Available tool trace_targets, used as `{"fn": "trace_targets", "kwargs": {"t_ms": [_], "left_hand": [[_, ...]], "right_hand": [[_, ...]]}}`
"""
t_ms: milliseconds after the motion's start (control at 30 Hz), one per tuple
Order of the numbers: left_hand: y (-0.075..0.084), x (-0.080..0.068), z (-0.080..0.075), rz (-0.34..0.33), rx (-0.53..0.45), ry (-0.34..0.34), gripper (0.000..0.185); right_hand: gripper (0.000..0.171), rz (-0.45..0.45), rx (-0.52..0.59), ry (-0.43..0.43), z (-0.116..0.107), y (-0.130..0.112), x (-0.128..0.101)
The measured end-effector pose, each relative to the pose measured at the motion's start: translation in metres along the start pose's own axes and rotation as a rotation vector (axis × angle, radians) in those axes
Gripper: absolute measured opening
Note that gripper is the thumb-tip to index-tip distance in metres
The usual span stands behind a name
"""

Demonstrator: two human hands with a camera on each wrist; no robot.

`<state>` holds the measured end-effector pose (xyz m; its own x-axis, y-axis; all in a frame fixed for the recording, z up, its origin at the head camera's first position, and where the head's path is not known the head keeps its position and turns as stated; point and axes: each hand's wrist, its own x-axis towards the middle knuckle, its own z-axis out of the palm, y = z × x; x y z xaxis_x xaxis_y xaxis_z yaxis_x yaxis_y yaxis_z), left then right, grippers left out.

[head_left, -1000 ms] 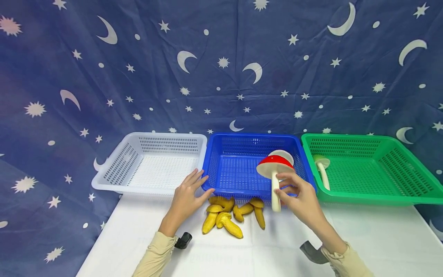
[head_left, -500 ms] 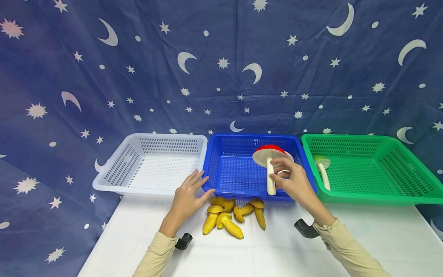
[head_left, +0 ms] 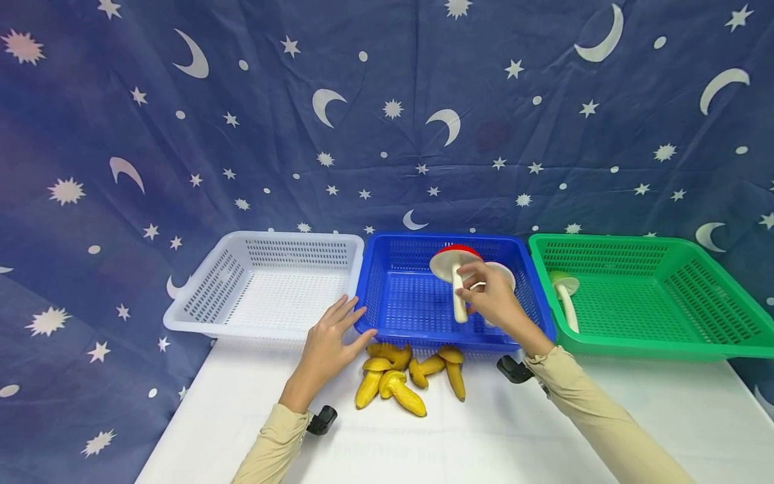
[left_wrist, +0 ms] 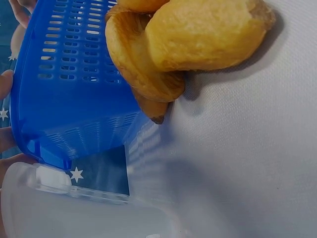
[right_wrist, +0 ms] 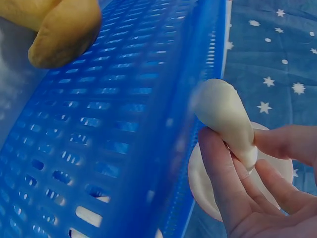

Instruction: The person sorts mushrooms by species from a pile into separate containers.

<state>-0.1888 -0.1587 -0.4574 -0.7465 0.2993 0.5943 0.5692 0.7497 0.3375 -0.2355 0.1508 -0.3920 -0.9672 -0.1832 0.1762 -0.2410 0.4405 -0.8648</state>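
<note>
My right hand [head_left: 492, 296] pinches the white stem of a red-capped toy mushroom [head_left: 457, 286] over the blue basket [head_left: 369, 282]. In the right wrist view, thumb and fingers close round the pale stem [right_wrist: 228, 111], its cap behind them. Another mushroom [head_left: 502, 272] with a pale underside lies in that basket, partly covered by the hand. Spread fingers of my left hand [head_left: 329, 339] rest at the adjoining rims of the white basket [head_left: 181, 321] and the blue one. Several yellow-brown mushrooms [head_left: 402, 393] lie on the table before the blue basket.
To the right stands a green basket [head_left: 653, 346] with a green-capped mushroom [head_left: 566, 296] against its left side. All three baskets stand in a row on a white-covered table [head_left: 459, 444]. Behind them hangs a dark blue cloth [head_left: 375, 128] with moons and stars.
My right hand has carried the red-capped mushroom forward and left, from near the blue basket's front rim to over its inside. The left hand has stayed in place.
</note>
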Motion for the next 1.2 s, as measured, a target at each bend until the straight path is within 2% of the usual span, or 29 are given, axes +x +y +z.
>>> {"fn": "trace_targets", "kwargs": {"t_ms": [200, 367, 567, 767, 1033, 1200], "left_hand": [[0.0, 0.001, 0.0, 0.0, 0.004, 0.001, 0.046], [0.0, 0.001, 0.001, -0.007, 0.004, -0.001, 0.046], [0.0, 0.001, -0.001, -0.01, 0.005, -0.002, 0.047], [0.0, 0.001, 0.0, -0.009, 0.006, 0.0, 0.046], [0.001, 0.001, 0.0, 0.008, 0.004, 0.012, 0.045], [0.001, 0.002, 0.0, 0.012, 0.0, 0.022, 0.045]], "right_hand": [[0.034, 0.061, -0.035, -0.033, 0.007, 0.008, 0.011], [0.033, 0.063, -0.051, -0.084, 0.012, 0.017, 0.019], [0.033, 0.096, -0.034, -0.126, 0.019, 0.025, 0.026], [0.03, 0.131, -0.022, -0.13, 0.027, 0.034, 0.033], [0.027, 0.13, -0.132, -0.14, 0.038, 0.043, 0.035], [0.027, 0.055, -0.238, -0.162, 0.041, 0.044, 0.031]]}}
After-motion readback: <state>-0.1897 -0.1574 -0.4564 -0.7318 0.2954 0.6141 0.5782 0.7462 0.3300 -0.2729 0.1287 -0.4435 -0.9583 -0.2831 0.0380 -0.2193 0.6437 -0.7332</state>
